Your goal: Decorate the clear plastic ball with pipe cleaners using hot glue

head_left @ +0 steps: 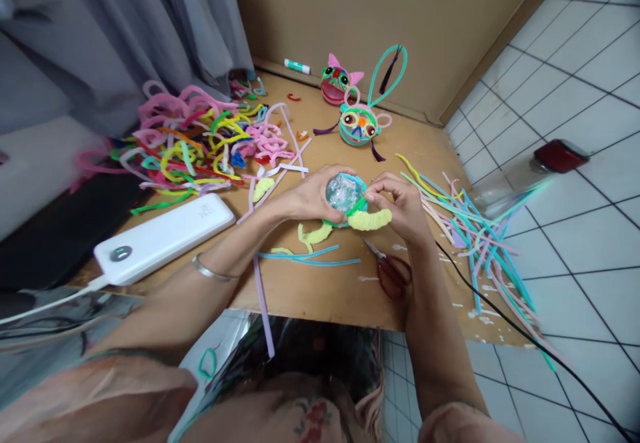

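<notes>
A clear round ball (343,193) with a blue and green pipe-cleaner rim sits in my left hand (315,196), whose fingers curve around its left side. Pale yellow coiled pipe cleaner (370,219) sticks out at its lower right, and another pale yellow piece hangs below. At the ball's right edge, my right hand (397,203) has thumb and forefinger pinched near the green pipe cleaner (358,207); exactly what lies between the fingertips is too small to make out. Red-handled scissors (393,273) lie on the table below my right hand.
Behind stand two finished animal-faced balls, one teal (359,126) and one red and green (336,86). A heap of bent pipe cleaners (200,136) lies left, straight ones (480,229) right. A white power bank (165,239), a glue stick (297,66) and a clear bottle (520,176) are around.
</notes>
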Motion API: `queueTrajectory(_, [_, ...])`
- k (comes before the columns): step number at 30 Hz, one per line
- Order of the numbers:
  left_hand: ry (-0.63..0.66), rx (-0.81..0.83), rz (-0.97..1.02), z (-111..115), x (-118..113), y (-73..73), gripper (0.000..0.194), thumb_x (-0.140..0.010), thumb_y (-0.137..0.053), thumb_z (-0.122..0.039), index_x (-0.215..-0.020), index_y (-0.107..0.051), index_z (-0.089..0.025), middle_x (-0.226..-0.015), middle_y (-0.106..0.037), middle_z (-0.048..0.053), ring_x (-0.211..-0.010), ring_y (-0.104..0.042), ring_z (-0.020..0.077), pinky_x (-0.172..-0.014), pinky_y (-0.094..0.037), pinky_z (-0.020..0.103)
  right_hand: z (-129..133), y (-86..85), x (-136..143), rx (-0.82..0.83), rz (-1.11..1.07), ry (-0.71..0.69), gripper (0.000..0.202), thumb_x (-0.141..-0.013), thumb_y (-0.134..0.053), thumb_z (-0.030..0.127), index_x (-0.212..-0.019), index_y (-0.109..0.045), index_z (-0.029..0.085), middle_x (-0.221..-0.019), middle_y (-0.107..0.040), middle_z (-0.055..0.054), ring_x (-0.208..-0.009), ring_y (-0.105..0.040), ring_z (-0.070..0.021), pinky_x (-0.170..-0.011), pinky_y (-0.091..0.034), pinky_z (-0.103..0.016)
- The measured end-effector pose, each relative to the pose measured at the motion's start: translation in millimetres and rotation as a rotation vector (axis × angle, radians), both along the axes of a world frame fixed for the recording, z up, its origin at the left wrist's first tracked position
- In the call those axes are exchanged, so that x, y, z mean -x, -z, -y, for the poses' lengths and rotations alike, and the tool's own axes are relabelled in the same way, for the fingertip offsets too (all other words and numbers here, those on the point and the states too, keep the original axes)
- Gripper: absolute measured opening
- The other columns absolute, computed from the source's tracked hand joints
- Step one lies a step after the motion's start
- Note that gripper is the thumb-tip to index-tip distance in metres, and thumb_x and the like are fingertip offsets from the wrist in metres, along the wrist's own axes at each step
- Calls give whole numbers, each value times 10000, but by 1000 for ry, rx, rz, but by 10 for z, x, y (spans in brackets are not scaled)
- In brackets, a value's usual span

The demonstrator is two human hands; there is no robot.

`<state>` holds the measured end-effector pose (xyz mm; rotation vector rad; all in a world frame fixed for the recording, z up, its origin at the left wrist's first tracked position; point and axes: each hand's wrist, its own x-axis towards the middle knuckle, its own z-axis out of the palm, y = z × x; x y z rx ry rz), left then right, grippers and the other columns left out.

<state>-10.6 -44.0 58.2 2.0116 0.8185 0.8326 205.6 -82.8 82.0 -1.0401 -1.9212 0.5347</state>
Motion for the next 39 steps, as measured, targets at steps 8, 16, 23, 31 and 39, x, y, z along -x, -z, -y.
queueTrajectory(8, [47, 128, 55, 1, 7, -17, 857, -536, -825, -259, -1334, -532, -154, -1326, -601, 123, -1165, -597, 268, -1010, -484, 387, 5, 9, 27, -71, 47, 12, 235, -897, -648, 393, -739, -671, 221, -776, -651, -20, -775, -608, -184, -764, -500, -352])
queueTrajectory(16, [53, 155, 81, -74, 30, 65, 882, -529, -839, -271, -1351, -535, -171, -1268, -630, 96, -1128, -607, 259, -983, -496, 383, -43, 111, 39, 23, -100, -22, 259, -856, -701, 475, -789, -670, 227, -1028, -654, -66, -1023, -630, -230, -902, -519, -404])
queueTrajectory(23, [93, 187, 126, -93, 43, 88, 907, -530, -856, -298, -1360, -516, -161, -1303, -619, 113, -1149, -604, 258, -975, -504, 370, -27, 134, 109, 149, -200, -63, 290, -846, -698, 503, -782, -622, 231, -1016, -705, -69, -1124, -641, -254, -956, -502, -420])
queueTrajectory(31, [103, 188, 104, -109, 64, 73, 917, -535, -868, -321, -1360, -502, -161, -1265, -632, 109, -1127, -607, 257, -946, -516, 369, -12, 136, 151, 103, -176, -24, 227, -865, -676, 427, -774, -603, 232, -902, -710, -44, -1054, -670, -237, -884, -517, -374])
queueTrajectory(39, [98, 232, 116, -98, 54, 80, 893, -551, -840, -309, -1364, -492, -189, -1251, -621, 92, -1108, -605, 250, -950, -509, 379, -3, 147, 187, 63, -152, 7, 219, -885, -642, 423, -795, -591, 230, -970, -713, -51, -1037, -663, -227, -873, -511, -371])
